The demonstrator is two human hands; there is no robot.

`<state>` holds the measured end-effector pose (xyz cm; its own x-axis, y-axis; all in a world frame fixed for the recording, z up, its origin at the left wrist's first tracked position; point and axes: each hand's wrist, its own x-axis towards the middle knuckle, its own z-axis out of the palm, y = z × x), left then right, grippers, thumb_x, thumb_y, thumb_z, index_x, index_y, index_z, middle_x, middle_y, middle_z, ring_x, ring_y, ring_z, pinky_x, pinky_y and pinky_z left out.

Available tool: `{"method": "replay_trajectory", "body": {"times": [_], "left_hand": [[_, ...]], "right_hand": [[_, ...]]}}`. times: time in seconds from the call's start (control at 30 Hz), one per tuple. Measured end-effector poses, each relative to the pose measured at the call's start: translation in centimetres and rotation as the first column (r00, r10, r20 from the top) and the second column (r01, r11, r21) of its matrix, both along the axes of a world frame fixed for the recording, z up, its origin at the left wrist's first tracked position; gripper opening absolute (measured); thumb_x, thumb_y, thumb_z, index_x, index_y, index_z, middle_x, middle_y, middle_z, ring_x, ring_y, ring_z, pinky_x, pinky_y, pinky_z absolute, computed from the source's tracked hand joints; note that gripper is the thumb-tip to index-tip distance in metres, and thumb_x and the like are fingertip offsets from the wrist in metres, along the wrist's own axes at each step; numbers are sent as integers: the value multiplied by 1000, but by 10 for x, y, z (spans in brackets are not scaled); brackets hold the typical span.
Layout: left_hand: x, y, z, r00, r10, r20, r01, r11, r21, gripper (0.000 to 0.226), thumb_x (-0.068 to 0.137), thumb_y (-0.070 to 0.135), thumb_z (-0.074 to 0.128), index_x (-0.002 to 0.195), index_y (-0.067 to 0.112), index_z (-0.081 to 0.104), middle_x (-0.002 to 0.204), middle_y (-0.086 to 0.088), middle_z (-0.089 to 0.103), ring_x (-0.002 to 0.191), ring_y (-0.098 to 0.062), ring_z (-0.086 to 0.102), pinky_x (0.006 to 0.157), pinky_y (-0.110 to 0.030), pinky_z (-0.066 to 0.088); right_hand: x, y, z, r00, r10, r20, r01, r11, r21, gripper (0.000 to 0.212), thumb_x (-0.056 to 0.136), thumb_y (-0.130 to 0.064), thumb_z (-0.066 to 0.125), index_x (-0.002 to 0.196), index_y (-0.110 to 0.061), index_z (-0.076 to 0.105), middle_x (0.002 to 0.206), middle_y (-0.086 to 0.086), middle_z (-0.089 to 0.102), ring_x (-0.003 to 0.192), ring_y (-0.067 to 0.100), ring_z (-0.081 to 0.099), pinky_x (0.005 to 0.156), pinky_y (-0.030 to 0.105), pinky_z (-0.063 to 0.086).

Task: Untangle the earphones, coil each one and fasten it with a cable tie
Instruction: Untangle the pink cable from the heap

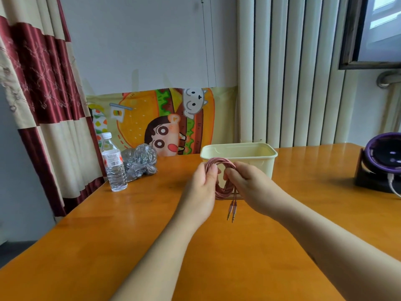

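Hanging in a loose coil above the table (pixel 152 235), the pink cable (pixel 223 187) is gripped on both sides: the left hand (pixel 202 183) pinches its left edge, the right hand (pixel 249 181) curls round its right edge. Two plugs (pixel 231 210) dangle below the coil. Just behind stands a pale yellow box (pixel 249 161). Farther left are a water bottle (pixel 114 166) and a crumpled plastic bag (pixel 140 161); a purple fan (pixel 382 161) sits at the far right.

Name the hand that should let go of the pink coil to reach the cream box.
Right, probably: the right hand sits just before the cream box, and the left hand has a grip round the pink coil.
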<state>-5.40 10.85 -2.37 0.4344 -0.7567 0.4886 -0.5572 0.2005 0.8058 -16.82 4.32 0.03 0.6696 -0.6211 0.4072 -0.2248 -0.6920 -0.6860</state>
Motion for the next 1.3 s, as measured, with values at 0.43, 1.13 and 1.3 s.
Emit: {"method": "replay_trajectory", "body": {"times": [0.43, 1.13, 1.3], "left_hand": [[3, 6, 7, 914, -365, 174, 282, 883, 374, 14, 89, 38, 59, 79, 48, 57, 69, 21, 63, 67, 6, 56, 64, -16, 44], [30, -4, -16, 912, -306, 275, 151, 871, 468, 23, 100, 44, 35, 104, 33, 55, 92, 7, 63, 83, -8, 59, 71, -25, 48], [47, -3, -27, 928, -312, 206, 213, 894, 393, 19, 100, 33, 41, 87, 33, 55, 72, 8, 61, 66, 0, 54, 62, -17, 42]], "right_hand": [[8, -9, -27, 990, -49, 131, 1, 939, 344, 33, 99, -26, 42, 99, -1, 63, 102, 31, 62, 80, 29, 56, 73, 38, 46], [11, -20, -33, 987, 28, 159, -104, 863, 494, 28, 92, -23, 53, 67, -12, 60, 63, 1, 55, 68, 15, 44, 66, 29, 36], [26, -28, -38, 985, 80, 155, -151, 837, 525, 25, 93, -25, 53, 86, -3, 63, 65, 2, 52, 66, 14, 44, 63, 27, 36]]}}
